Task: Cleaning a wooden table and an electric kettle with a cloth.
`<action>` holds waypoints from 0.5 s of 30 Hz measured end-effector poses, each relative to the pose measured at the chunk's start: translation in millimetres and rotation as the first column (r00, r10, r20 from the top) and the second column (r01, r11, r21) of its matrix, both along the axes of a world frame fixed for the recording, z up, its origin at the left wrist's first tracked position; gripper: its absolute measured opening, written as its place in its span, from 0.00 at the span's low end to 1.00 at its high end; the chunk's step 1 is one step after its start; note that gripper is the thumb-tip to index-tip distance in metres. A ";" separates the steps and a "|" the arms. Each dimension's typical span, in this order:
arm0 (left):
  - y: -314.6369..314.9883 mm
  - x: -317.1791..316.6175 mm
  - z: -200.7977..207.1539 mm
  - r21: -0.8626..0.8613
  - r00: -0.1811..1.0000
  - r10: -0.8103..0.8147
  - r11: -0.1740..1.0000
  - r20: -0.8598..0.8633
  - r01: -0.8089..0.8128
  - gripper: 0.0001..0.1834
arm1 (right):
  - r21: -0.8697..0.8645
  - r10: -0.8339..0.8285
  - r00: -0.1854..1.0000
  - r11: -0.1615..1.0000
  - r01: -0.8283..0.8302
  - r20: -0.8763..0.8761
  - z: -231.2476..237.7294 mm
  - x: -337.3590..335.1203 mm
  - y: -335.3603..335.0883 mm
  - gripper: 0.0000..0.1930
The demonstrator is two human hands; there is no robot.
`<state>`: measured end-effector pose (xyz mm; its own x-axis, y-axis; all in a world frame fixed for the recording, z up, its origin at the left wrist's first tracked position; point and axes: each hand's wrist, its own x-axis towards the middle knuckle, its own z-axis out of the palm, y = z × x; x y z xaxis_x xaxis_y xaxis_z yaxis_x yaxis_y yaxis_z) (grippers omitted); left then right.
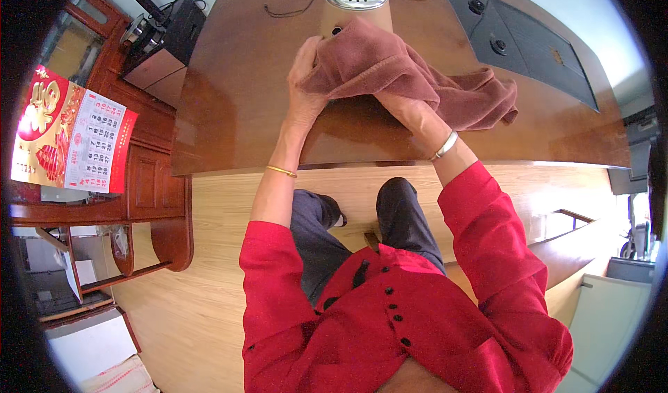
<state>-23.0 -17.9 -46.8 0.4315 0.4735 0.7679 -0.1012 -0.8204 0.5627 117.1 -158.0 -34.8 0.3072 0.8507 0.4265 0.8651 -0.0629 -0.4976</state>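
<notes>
Your left hand (304, 87) grips a reddish-brown cloth (410, 80) of soft, matt terry with a nubby pile; your right hand (402, 108) is partly buried in it. Under it the surface (236, 94) is dark polished wood, glossy enough to throw back light. The kettle (355, 3) has a matt tan body and a shiny metal lid. The floor (209, 254) is pale, smooth wood-grain with a low sheen, and your sleeves are matt red fabric

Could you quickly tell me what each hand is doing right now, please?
Left hand: closed on the brown cloth, against the kettle.
Right hand: mostly under the cloth; grip cannot be told.
</notes>
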 end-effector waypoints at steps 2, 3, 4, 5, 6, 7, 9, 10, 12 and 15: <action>0.5 0.1 0.0 0.034 1.000 -0.010 0.999 0.019 0.010 0.22 | -0.004 -0.019 1.000 1.000 0.019 -0.003 -1.3 -2.3 -1.8 0.10; 0.4 -0.2 -0.1 0.031 1.000 -0.011 0.999 0.016 0.010 0.22 | -0.006 -0.029 1.000 1.000 0.029 -0.004 -2.8 -5.0 -3.8 0.10; 1.4 -0.6 -1.4 0.028 1.000 -0.009 1.000 0.013 0.009 0.22 | -0.007 -0.036 0.999 0.999 0.036 -0.005 -3.5 -8.6 -2.3 0.10; 2.9 -0.1 -3.2 0.030 1.000 -0.008 1.000 0.014 0.008 0.22 | -0.008 -0.043 0.999 0.999 0.043 -0.006 -3.5 -7.1 0.5 0.10; 4.1 0.6 -4.6 0.037 1.000 0.018 0.999 0.000 -0.018 0.22 | -0.009 -0.051 0.999 0.999 0.050 -0.006 -3.4 -7.4 0.7 0.10; 4.4 0.9 -4.7 0.045 0.999 0.046 0.998 -0.014 -0.045 0.22 | -0.011 -0.057 0.998 0.998 0.057 -0.007 -4.0 -9.2 4.2 0.10; 4.6 0.9 -5.2 0.035 0.999 0.045 0.998 -0.016 -0.045 0.22 | -0.013 -0.068 0.998 0.998 0.068 -0.009 -4.4 -11.4 8.2 0.10; 4.8 0.5 -5.3 0.024 0.999 0.041 0.999 -0.018 -0.041 0.22 | -0.015 -0.075 0.997 0.997 0.075 -0.009 -5.5 -13.0 6.6 0.10; 5.3 -1.7 -5.7 0.020 0.999 0.047 0.999 -0.028 -0.047 0.22 | -0.017 -0.087 0.996 0.996 0.087 -0.010 -6.2 -14.1 5.0 0.10; 2.8 0.4 -3.8 -0.026 0.998 0.034 0.999 -0.052 -0.035 0.23 | -0.021 -0.109 0.994 0.994 0.109 -0.006 -7.6 -9.5 -0.2 0.10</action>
<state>-22.6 -15.1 -50.6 0.4534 0.5085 0.7321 -0.0436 -0.8077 0.5880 107.6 -158.2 -42.4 0.4020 0.8206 0.4063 0.8487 -0.1674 -0.5017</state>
